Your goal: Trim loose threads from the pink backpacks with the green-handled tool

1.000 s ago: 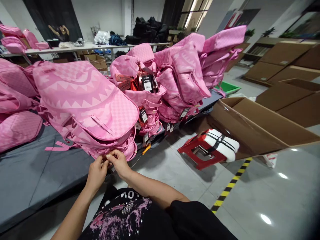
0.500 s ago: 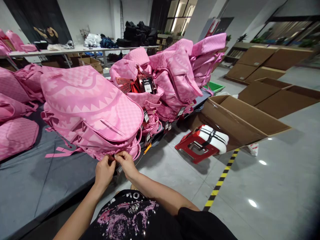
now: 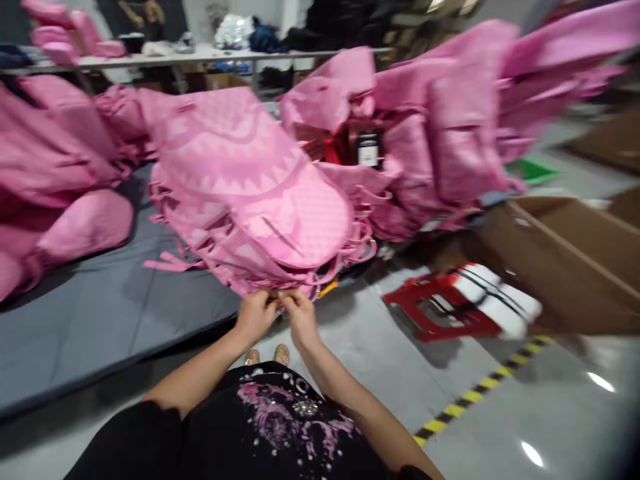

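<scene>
A large pink backpack (image 3: 250, 193) with a tooth pattern lies on top of a stack at the edge of a grey-covered table (image 3: 90, 320). My left hand (image 3: 256, 316) and my right hand (image 3: 300, 317) meet at the bottom edge of that stack, fingers pinched together on something small there that I cannot make out. The picture is blurred by motion.
More pink backpacks (image 3: 450, 120) are piled to the right and left on the table, some with hang tags (image 3: 369, 148). A red stool with a white cushion (image 3: 450, 307) stands on the floor beside an open cardboard box (image 3: 565, 260). Yellow-black tape (image 3: 480, 393) marks the floor.
The camera has swung right and closer, blurring the scene. Both hands stay pinched together at the bottom edge of the backpack stack.
</scene>
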Demonstrator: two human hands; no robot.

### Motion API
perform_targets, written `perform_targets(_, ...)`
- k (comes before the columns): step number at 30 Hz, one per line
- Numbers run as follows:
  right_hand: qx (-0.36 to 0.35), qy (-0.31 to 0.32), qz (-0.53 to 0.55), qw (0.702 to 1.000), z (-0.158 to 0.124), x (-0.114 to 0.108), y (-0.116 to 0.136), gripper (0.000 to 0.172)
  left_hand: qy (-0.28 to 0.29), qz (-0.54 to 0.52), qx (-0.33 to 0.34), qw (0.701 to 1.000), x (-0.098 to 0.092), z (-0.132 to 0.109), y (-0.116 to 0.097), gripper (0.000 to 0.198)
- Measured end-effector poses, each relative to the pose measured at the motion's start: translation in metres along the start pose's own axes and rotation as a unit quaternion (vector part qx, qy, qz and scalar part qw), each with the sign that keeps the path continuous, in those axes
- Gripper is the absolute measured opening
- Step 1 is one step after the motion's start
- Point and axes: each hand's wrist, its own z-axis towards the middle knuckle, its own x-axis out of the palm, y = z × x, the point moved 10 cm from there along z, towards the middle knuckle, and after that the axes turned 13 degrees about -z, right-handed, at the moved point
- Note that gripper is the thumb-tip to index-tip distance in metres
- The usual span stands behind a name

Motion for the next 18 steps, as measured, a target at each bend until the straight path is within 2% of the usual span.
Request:
perform_targets(5,0.002,0.01,-0.018,1.0,0.012,0.003,-0.017,0.033,-0.015,-0.016,0.035,0.999,-0.016,0.001,0.001,0.017)
perform_targets(7,-0.001,0.004,-0.034,0.999,0.011,-0.005,-0.02,0.035,-0.03,-0.036,0.063,0.997,-0.031,-0.004,-0.01,0.017)
perform_targets(9,0.001,-0.01,-0.051,0.999,0.008,-0.02,-0.022,0.038,-0.053,-0.062,0.114,0.99,-0.053,-0.006,-0.033,0.02)
perform_targets(11,0.012,-0.024,-0.06,0.998,0.007,-0.039,-0.026,0.042,-0.078,-0.081,0.19,0.975,-0.078,0.001,-0.068,0.019)
perform_targets(14,0.036,-0.044,-0.061,0.997,0.01,-0.074,-0.034,0.047,-0.09,-0.082,0.319,0.94,-0.102,0.027,-0.142,0.013)
perform_targets(16,0.048,-0.058,-0.055,0.996,0.015,-0.1,-0.039,0.05,-0.074,-0.085,0.363,0.925,-0.102,0.057,-0.194,0.014)
perform_targets(18,0.055,-0.072,-0.048,0.995,0.024,-0.125,-0.041,0.051,-0.047,-0.09,0.363,0.926,-0.089,0.099,-0.24,0.018)
